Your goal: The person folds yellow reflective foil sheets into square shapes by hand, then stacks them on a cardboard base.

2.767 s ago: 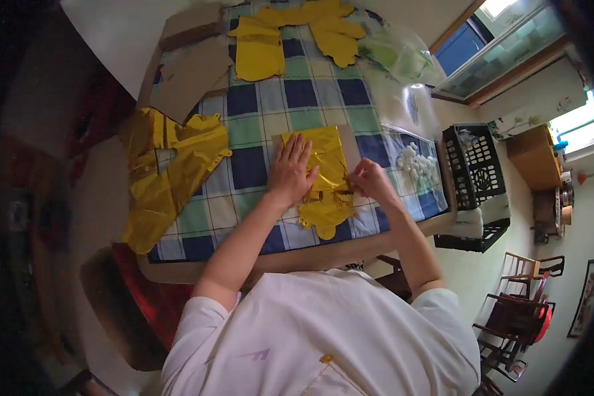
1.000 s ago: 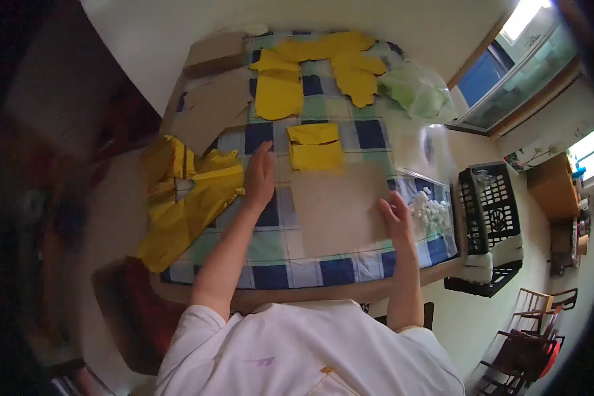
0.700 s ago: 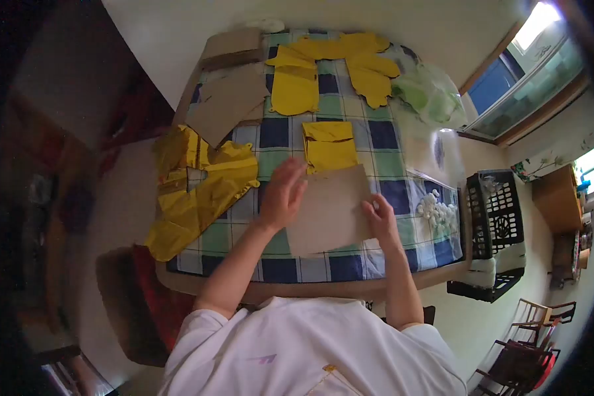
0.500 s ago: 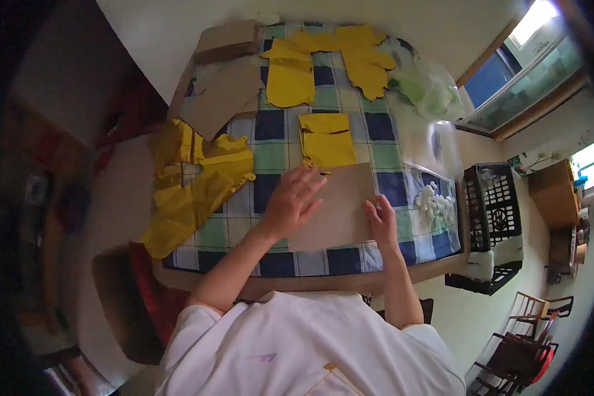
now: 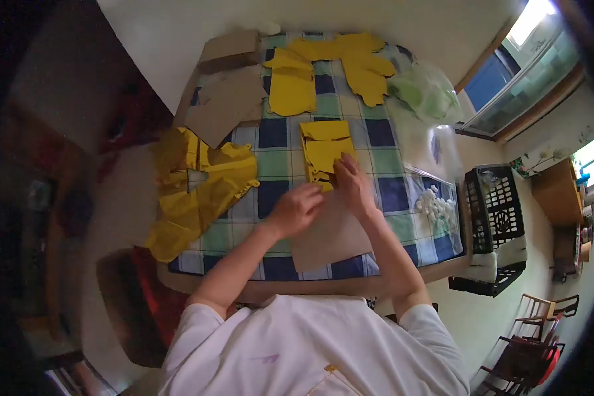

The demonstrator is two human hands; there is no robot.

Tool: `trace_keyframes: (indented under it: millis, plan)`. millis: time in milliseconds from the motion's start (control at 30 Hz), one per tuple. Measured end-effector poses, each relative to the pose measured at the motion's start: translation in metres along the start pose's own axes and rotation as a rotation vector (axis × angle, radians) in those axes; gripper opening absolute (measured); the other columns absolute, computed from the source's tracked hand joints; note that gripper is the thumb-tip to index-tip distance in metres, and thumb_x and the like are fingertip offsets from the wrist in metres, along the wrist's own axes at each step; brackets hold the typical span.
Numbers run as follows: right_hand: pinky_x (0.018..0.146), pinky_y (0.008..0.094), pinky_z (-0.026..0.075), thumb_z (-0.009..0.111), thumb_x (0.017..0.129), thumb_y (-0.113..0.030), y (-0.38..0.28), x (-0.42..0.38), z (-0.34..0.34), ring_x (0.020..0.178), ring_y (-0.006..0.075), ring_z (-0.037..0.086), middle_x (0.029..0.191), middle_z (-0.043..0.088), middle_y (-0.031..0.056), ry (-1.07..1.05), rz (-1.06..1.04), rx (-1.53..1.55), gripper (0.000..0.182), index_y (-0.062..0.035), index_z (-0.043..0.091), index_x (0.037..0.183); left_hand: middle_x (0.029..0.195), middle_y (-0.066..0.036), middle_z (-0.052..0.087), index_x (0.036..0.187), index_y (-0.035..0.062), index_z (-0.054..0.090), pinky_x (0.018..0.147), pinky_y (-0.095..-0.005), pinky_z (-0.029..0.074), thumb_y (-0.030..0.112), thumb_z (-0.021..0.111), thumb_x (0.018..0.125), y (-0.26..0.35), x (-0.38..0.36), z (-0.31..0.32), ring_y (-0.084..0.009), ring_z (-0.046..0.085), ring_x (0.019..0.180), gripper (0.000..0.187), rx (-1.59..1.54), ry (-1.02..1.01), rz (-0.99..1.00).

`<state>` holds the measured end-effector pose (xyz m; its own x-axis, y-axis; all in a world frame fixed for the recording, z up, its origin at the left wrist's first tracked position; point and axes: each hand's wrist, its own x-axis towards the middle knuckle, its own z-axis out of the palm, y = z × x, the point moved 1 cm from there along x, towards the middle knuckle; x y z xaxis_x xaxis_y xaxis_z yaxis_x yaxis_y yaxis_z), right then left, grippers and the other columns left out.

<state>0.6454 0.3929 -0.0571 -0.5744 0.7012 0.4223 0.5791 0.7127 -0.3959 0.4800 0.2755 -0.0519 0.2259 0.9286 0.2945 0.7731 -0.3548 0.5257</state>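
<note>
A folded yellow sheet (image 5: 323, 148) lies on the checked cloth in front of me, with a flap across its top and small tabs at its lower end. My right hand (image 5: 355, 185) is closed at its right edge, the bent fingertips on the yellow surface. A tan cardboard sheet (image 5: 327, 243) lies just below, nearer to me, partly under both forearms. My left hand (image 5: 297, 210) is beside the cardboard's upper left edge, close to the yellow tabs. Its fingers are curled together; what they pinch, if anything, is hidden.
Other yellow cut-out sheets lie at left (image 5: 208, 188) and at the far side (image 5: 294, 82). Cardboard pieces (image 5: 228, 102) are at far left. Clear plastic bags (image 5: 429, 96) and small white items (image 5: 435, 204) are at right. A black crate (image 5: 495, 208) stands beyond the table's right edge.
The cardboard has shifted toward me, uncovering the yellow sheet's lower end. My right hand has left the cardboard's right edge and moved up-left onto the yellow sheet. My left fingers have curled.
</note>
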Motion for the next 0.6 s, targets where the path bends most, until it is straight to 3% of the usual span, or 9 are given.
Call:
trace_keyframes:
  millis: [33, 167, 267, 367, 467, 600]
  plan:
    - [0.095, 0.0397, 0.042, 0.056, 0.083, -0.005, 0.001, -0.004, 0.011, 0.114, 0.0348, 0.050, 0.122, 0.054, 0.0178, 0.057, -0.025, -0.016, 0.030, -0.0028, 0.057, 0.113, 0.126, -0.008, 0.054, 0.112, 0.0075, 0.060, 0.101, -0.0380, 0.040, 0.013, 0.060, 0.081, -0.009, 0.012, -0.006, -0.0272, 0.048, 0.119, 0.031, -0.014, 0.045, -0.025]
    - [0.098, 0.0417, 0.040, 0.056, 0.083, -0.006, 0.001, -0.009, 0.012, 0.114, 0.0341, 0.050, 0.120, 0.056, 0.0174, 0.088, -0.061, -0.028, 0.029, -0.0019, 0.057, 0.112, 0.122, -0.009, 0.057, 0.107, 0.0069, 0.063, 0.100, -0.0363, 0.040, 0.008, 0.059, 0.081, -0.044, 0.055, -0.026, -0.0268, 0.048, 0.119, 0.026, 0.155, 0.129, -0.006]
    - [0.098, 0.0420, 0.039, 0.056, 0.083, -0.007, 0.004, -0.009, 0.011, 0.115, 0.0338, 0.050, 0.118, 0.057, 0.0170, 0.087, -0.067, -0.030, 0.029, -0.0016, 0.058, 0.112, 0.114, -0.009, 0.060, 0.107, 0.0079, 0.063, 0.095, -0.0368, 0.043, 0.008, 0.060, 0.078, -0.068, 0.080, -0.029, -0.0274, 0.051, 0.113, 0.029, 0.300, 0.074, 0.261]
    - [0.098, 0.0416, 0.039, 0.055, 0.084, -0.007, -0.001, -0.010, 0.009, 0.115, 0.0336, 0.050, 0.119, 0.056, 0.0169, 0.073, -0.025, 0.002, 0.029, -0.0016, 0.058, 0.112, 0.105, -0.007, 0.062, 0.105, 0.0087, 0.063, 0.089, -0.0385, 0.045, 0.007, 0.060, 0.076, -0.076, 0.094, -0.028, -0.0280, 0.054, 0.104, 0.029, 0.232, -0.127, 0.206]
    - [0.099, 0.0416, 0.039, 0.056, 0.083, -0.007, -0.003, -0.009, 0.009, 0.116, 0.0334, 0.049, 0.120, 0.055, 0.0169, 0.083, -0.025, 0.005, 0.029, -0.0022, 0.058, 0.112, 0.100, -0.006, 0.061, 0.096, 0.0076, 0.063, 0.083, -0.0394, 0.046, 0.006, 0.060, 0.073, -0.069, 0.098, -0.032, -0.0282, 0.055, 0.097, 0.023, 0.157, -0.173, 0.034]
    - [0.099, 0.0419, 0.039, 0.056, 0.083, -0.007, -0.003, -0.009, 0.007, 0.115, 0.0336, 0.050, 0.120, 0.055, 0.0167, 0.092, -0.047, 0.000, 0.029, -0.0025, 0.058, 0.112, 0.094, -0.007, 0.059, 0.086, 0.0077, 0.061, 0.081, -0.0391, 0.047, 0.004, 0.060, 0.071, -0.069, 0.097, -0.013, -0.0287, 0.055, 0.097, 0.015, 0.107, 0.079, 0.154]
